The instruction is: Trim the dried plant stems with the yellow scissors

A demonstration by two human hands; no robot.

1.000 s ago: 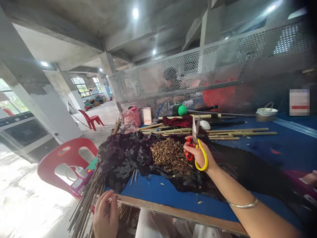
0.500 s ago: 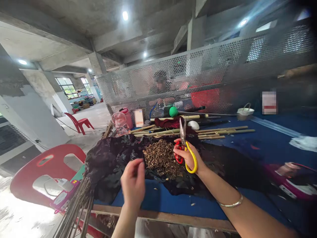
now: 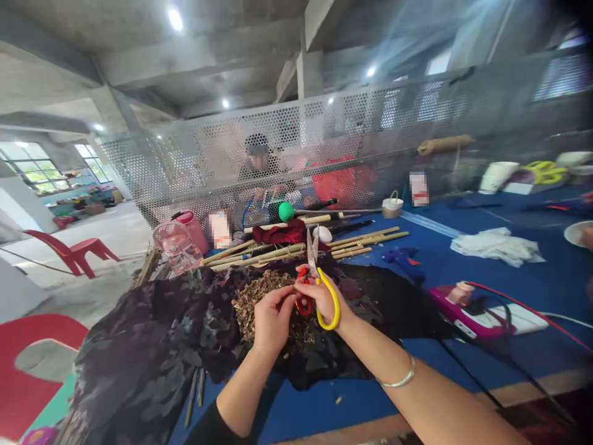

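Observation:
Upright in my right hand [image 3: 319, 296] is a pair of scissors [image 3: 313, 252] with one yellow and one red handle loop. The fingers are closed around the handles, and the blades point up, slightly apart. My left hand [image 3: 272, 318] is closed in a pinch, its fingertips meeting those of my right hand beside the red loop. Anything between them is too small to make out. Below both hands lies a heap of brown, chopped dry plant bits [image 3: 252, 293], partly covered by my left hand. It rests on a dark patterned cloth [image 3: 162, 321].
Bamboo sticks [image 3: 370, 242], a green ball [image 3: 286, 212] and a pink container [image 3: 191, 232] lie beyond the heap. A purple power strip [image 3: 451, 309] with cords sits at right, near white crumpled plastic [image 3: 498, 246]. A perforated metal screen [image 3: 208, 148] separates me from another person.
My left hand has moved right and up to meet my right hand at the scissors, and now covers part of the heap. My view has turned to the right.

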